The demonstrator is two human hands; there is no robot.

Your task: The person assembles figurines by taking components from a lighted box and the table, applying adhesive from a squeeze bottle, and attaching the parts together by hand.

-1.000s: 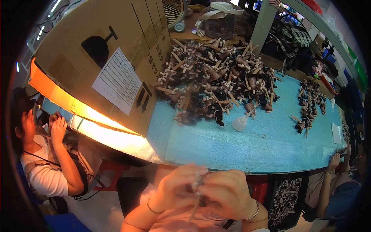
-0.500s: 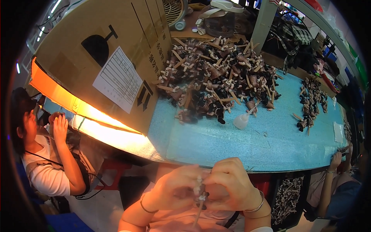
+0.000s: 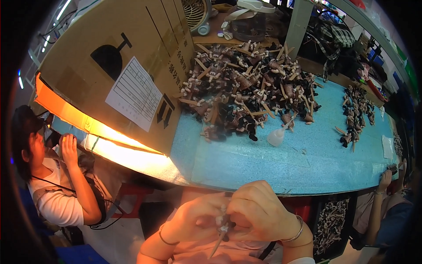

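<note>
In front of my body, just below the table's near edge, my left hand and my right hand pinch a small toy figurine between them. The figurine has pale and dark parts, and a thin tan blade-like piece slants down from it toward the lower left. My fingers cover much of its body. Beyond my hands, on the blue tabletop, lies a small white squeeze bottle with a thin nozzle. A large heap of similar brown, pale and black figurines spreads behind the bottle.
A big cardboard box stands at the left, with a glowing orange-lit space beside it. A smaller row of figurines lies at the right. Below the table is a dark bin of small parts. Co-workers sit at both sides.
The tan blade-like piece has swung from nearly straight down toward the lower left as the figurine turned slightly in my fingers. Both hands keep their grip. The view has shifted a little.
</note>
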